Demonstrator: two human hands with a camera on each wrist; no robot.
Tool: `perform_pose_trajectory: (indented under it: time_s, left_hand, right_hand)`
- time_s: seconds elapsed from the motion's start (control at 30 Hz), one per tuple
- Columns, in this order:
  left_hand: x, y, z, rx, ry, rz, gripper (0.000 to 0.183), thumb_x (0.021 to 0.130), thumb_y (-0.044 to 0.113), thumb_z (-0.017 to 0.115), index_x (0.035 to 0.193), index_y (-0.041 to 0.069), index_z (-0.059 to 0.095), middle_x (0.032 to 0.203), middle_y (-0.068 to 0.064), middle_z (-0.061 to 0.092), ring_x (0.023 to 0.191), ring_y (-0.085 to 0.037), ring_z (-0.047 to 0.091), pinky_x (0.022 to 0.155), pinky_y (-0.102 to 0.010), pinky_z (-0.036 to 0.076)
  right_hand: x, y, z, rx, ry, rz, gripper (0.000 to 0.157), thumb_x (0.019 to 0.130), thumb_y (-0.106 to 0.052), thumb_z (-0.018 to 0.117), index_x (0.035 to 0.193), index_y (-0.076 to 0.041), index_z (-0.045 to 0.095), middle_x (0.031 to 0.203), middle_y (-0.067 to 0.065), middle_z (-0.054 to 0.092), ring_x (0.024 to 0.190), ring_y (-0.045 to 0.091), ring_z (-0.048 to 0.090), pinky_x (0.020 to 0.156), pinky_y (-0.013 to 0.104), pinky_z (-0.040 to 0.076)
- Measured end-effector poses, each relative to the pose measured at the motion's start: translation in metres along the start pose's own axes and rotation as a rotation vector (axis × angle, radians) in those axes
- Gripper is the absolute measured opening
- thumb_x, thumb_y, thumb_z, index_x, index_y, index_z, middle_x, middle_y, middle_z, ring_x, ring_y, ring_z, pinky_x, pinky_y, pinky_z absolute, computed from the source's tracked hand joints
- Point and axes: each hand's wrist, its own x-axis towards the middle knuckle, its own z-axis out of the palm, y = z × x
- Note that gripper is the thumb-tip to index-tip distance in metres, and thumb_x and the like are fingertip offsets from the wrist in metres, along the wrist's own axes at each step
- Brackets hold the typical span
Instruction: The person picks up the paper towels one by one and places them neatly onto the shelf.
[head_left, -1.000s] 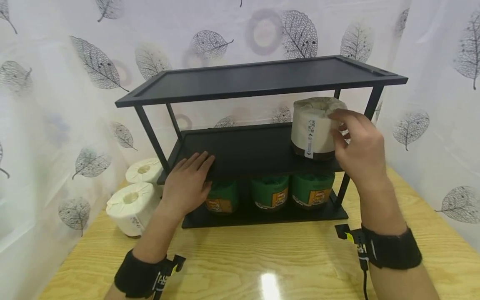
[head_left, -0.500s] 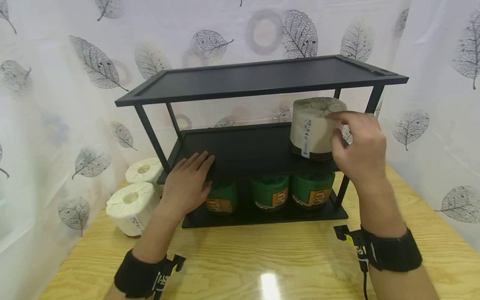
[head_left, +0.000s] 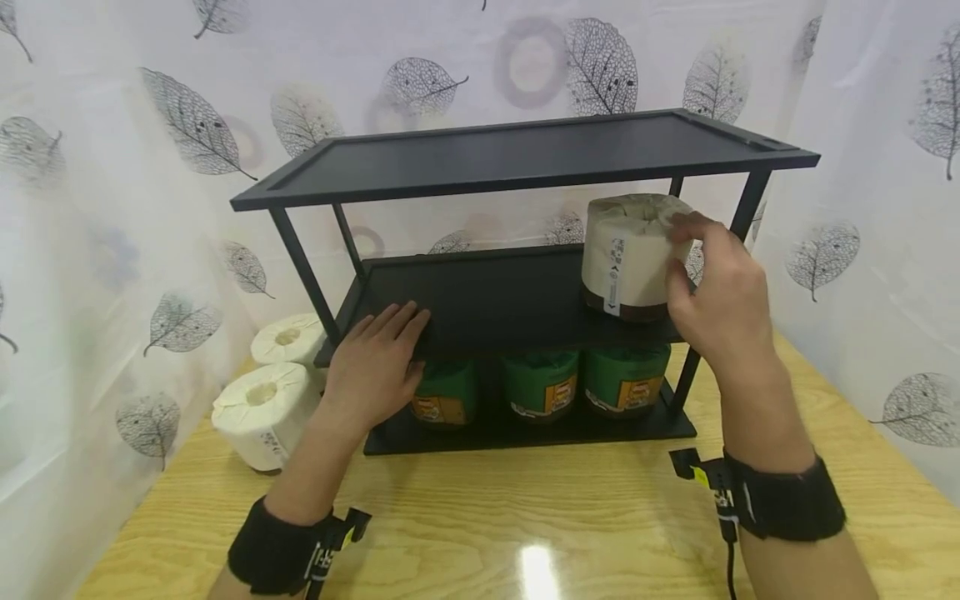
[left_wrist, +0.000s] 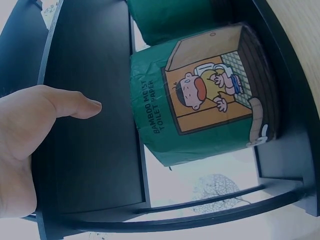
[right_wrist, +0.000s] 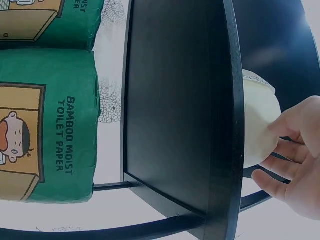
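My right hand (head_left: 716,287) is at the right side of a white-wrapped toilet roll (head_left: 622,258), which stands upright at the right end of the middle shelf (head_left: 480,296). Its fingertips overlap the roll's upper right edge, and the fingers bend loosely without closing round it. In the right wrist view a fingertip (right_wrist: 275,126) touches the white wrapper, while the shelf hides part of the roll. My left hand (head_left: 375,367) rests flat on the left front edge of the same shelf, fingers extended. The left wrist view shows its thumb (left_wrist: 80,105) against the shelf's dark underside.
Several green-wrapped toilet rolls (head_left: 540,387) stand on the bottom shelf of the black rack (head_left: 517,158). Two white rolls (head_left: 262,417) stand on the wooden table (head_left: 465,525) left of the rack. A leaf-patterned curtain (head_left: 450,50) hangs behind and on both sides.
The white roll on the middle shelf has turned slightly, its label strip shifting left. My right hand has moved a little around the roll's right edge. My left hand has stayed put.
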Motion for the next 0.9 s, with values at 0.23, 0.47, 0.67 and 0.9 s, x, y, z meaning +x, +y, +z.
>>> perform_pose_trajectory:
  time_s: [0.23,0.47,0.67,0.9]
  left_hand:
    - [0.001,0.0,-0.001,0.004,0.005,0.005,0.063,0.082,0.029,0.065,0.137,0.008,0.043,0.138,-0.015,0.044,0.125,-0.031,0.04,0.101,-0.049,0.036]
    - [0.0,-0.001,-0.002,0.008,-0.006,-0.002,0.063,0.082,0.029,0.065,0.137,0.009,0.042,0.139,-0.015,0.043,0.126,-0.031,0.039,0.102,-0.049,0.035]
    - [0.0,-0.001,-0.001,0.008,-0.002,-0.002,0.063,0.082,0.029,0.064,0.137,0.009,0.043,0.139,-0.015,0.044,0.126,-0.031,0.039,0.102,-0.049,0.036]
    - [-0.001,-0.002,0.001,0.004,-0.003,-0.003,0.063,0.082,0.029,0.064,0.138,0.009,0.042,0.139,-0.015,0.043,0.126,-0.031,0.038,0.102,-0.049,0.035]
  right_hand:
    - [0.001,0.001,0.001,0.003,0.022,-0.049,0.016,0.08,-0.002,0.047,0.088,-0.005,0.06,0.122,0.007,0.059,0.115,0.023,0.051,0.088,0.048,0.046]
    - [0.0,-0.006,0.001,-0.01,0.038,-0.072,0.021,0.076,-0.001,0.044,0.086,-0.005,0.062,0.119,0.008,0.061,0.112,0.028,0.051,0.088,0.048,0.044]
    - [0.001,-0.017,0.004,0.001,0.072,-0.124,0.022,0.072,-0.002,0.044,0.085,-0.003,0.062,0.112,0.013,0.063,0.104,0.036,0.051,0.091,0.049,0.04]
    - [0.001,-0.023,0.01,0.035,0.125,-0.191,0.022,0.069,-0.002,0.041,0.081,0.0,0.06,0.105,0.019,0.063,0.101,0.037,0.051,0.091,0.049,0.036]
